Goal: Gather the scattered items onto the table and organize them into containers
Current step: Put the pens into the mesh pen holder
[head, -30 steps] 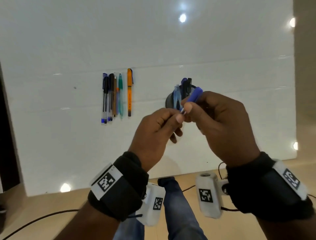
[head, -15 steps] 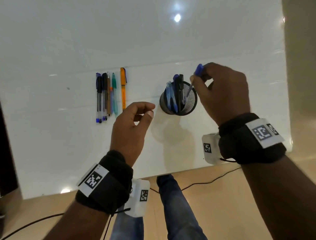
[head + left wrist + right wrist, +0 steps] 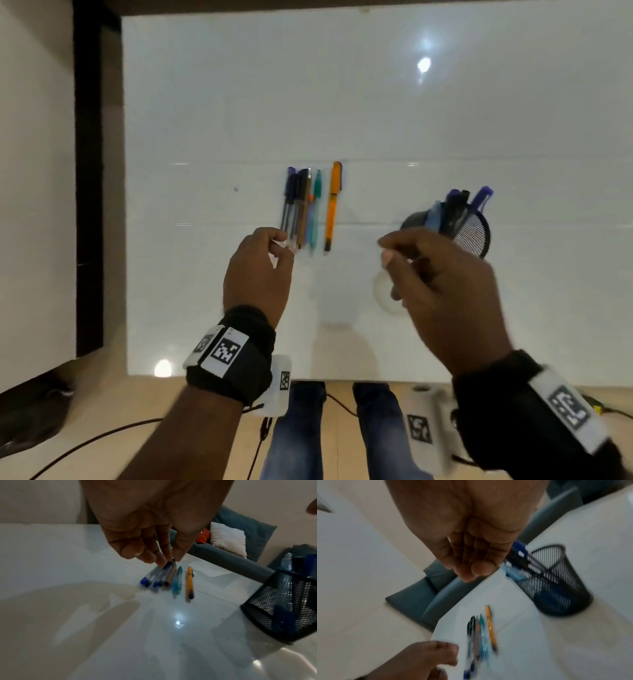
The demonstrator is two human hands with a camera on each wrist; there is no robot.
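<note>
Several pens [image 3: 308, 209] lie side by side on the white table [image 3: 376, 120], with an orange pen [image 3: 333, 205] at the right of the row. My left hand [image 3: 282, 245] is at the near ends of the leftmost pens. In the left wrist view its thumb and fingers [image 3: 161, 561] pinch the end of a clear blue pen [image 3: 163, 573] that lies in the row. A black mesh cup [image 3: 474, 236] stands to the right with several pens in it. My right hand [image 3: 385, 251] hovers just in front of the cup, blurred, fingers loosely curled and empty.
A grey-blue sofa with a white pillow [image 3: 228, 539] stands beyond the table's far edge. A dark frame [image 3: 89, 171] runs along the table's left side. Cables [image 3: 85, 445] lie on the wooden floor by my legs [image 3: 298, 428].
My right hand put the blue pen into the mesh cup, let go and drew back toward me. My left hand moved to the row of pens and took hold of one end.
</note>
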